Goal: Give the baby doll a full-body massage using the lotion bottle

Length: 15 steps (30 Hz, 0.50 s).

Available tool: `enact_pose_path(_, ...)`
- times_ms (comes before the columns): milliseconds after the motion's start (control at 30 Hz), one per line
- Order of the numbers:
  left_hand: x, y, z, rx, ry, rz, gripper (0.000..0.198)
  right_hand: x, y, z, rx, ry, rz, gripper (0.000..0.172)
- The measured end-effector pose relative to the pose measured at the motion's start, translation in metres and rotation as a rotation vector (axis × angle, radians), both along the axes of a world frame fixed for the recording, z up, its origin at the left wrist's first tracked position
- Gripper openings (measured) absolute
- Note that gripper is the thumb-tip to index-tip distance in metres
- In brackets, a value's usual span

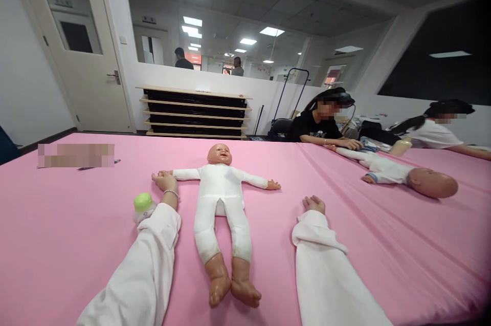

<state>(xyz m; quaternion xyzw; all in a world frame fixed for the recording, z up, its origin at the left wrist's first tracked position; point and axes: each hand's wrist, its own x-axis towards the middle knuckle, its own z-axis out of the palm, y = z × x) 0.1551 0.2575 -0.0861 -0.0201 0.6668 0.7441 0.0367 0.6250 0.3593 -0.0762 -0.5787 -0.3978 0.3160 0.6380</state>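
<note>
A baby doll [220, 180] in a white cloth body lies on its back with its arms spread and its feet toward me. My left hand [165, 181], with a bead bracelet at the wrist, is closed on the doll's small hand at the left. Just beside my left wrist stands a bottle with a green cap [143, 201], partly hidden by my sleeve. On the right, my right hand [314, 204] rests on the table with its fingers curled in, apart from the doll. Nothing shows in it.
A pink sheet [95, 244] covers the table. To the right lies another doll [387, 170], near a person in black [314, 124] and a person in white [441, 131]. A pen [86, 168] and a blurred item lie at the far left. Behind are stacked shelves [195, 111].
</note>
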Motion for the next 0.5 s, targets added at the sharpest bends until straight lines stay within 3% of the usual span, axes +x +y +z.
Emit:
enact_pose_path(233, 0.002, 0.000, -0.001, 0.025, 0.022, -0.002, 0.031, -0.005, 0.014, -0.017, -0.127, -0.321, 0.130, 0.019)
enact_pose_path(500, 0.003, 0.001, -0.002, 0.012, 0.035, -0.019, 0.030, -0.025, -0.001, -0.011, -0.096, -0.736, 0.362, 0.017)
